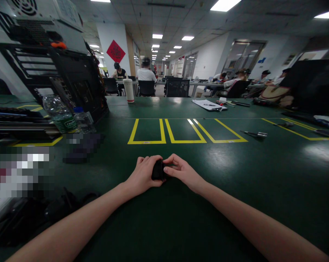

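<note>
The left hand (145,173) had its grip closed around a small black object (157,171) over the green worktop (249,174); the right hand (183,171) met its right edge, though I couldn't tell whether it pinched.

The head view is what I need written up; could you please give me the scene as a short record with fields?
Left hand: curled around a small black object
Right hand: at the object's right side; firmness of grip unclear
Surface: dark green table
Beyond hands: yellow tape outlines
Farther back: white cup
Left side: blue-capped clear bottle
</note>
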The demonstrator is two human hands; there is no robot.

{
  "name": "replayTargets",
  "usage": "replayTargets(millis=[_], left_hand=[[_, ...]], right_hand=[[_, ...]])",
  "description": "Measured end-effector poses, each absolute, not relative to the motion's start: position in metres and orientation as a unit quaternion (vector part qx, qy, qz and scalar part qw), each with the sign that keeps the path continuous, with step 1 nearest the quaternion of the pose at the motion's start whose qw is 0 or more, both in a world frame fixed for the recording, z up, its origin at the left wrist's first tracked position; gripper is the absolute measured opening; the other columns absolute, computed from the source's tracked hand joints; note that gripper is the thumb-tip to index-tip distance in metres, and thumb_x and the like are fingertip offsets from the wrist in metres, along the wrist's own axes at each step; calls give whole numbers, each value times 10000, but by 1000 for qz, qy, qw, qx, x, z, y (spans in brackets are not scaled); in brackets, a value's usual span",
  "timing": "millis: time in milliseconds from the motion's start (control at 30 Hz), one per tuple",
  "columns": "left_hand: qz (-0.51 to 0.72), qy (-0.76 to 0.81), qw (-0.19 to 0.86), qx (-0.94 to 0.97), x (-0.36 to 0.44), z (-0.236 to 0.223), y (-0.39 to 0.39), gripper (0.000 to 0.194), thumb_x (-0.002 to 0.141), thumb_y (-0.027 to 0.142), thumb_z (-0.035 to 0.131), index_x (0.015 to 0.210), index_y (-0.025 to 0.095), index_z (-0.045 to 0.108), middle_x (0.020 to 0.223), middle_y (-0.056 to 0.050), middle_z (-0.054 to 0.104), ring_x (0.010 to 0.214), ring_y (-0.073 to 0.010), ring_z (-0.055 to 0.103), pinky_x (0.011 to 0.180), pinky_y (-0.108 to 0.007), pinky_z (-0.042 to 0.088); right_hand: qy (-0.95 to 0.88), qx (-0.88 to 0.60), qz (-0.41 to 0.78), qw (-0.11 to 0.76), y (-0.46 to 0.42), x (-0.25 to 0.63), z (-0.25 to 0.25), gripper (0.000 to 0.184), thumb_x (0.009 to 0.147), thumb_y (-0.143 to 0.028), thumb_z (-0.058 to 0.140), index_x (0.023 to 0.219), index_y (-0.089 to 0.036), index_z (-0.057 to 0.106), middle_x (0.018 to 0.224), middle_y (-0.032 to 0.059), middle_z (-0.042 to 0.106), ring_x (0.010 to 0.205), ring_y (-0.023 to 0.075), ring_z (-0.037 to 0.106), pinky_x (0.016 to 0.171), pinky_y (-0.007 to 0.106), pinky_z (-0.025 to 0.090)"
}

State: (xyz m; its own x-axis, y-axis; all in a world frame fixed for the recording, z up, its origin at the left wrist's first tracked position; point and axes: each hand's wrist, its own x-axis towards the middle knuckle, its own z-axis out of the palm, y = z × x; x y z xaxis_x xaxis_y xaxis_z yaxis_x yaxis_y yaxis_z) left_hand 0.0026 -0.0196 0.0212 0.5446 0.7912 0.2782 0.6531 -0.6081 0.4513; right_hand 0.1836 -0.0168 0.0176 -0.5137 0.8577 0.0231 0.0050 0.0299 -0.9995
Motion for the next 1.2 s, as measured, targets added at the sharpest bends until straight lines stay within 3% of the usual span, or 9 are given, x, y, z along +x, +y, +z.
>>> replayTargets(millis=[300, 667, 900, 1200], left_hand=[[226, 418, 156, 866, 3, 24, -21, 529, 683, 304, 613, 1130, 224, 343, 1078, -49, 499, 967, -227, 478, 827, -375, 309], [239, 418, 138, 865, 3, 13, -16, 554, 645, 296, 640, 1113, 219, 353, 1064, -41, 502, 940, -220, 479, 803, -358, 304], [253, 423, 133, 860, 4, 8, -15, 560, 639, 316, 647, 1108, 223, 354, 1036, -33, 510, 931, -221, 486, 803, -360, 302], [225, 419, 160, 865, 3, 25, -21, 522, 681, 290, 614, 1127, 230, 351, 1073, -47, 504, 965, -229, 482, 827, -380, 308]], right_hand=[[-647, -381, 577, 320, -14, 185, 15, 271, 732, -295, 564, 963, -191, 472, 1006, 35, 507, 980, 184, 500, 856, 391, 420], [-645, -332, 606, 326, -18, 186, 20, 335, 670, -160, 620, 946, -197, 433, 1037, 24, 476, 961, 172, 528, 822, 362, 454], [-640, -365, 585, 341, -20, 184, 23, 219, 730, -278, 566, 911, -196, 473, 988, 18, 503, 926, 167, 531, 808, 365, 455], [-631, -343, 623, 310, -13, 187, 16, 336, 687, -198, 614, 980, -180, 451, 1036, 36, 501, 983, 173, 512, 878, 388, 415]])
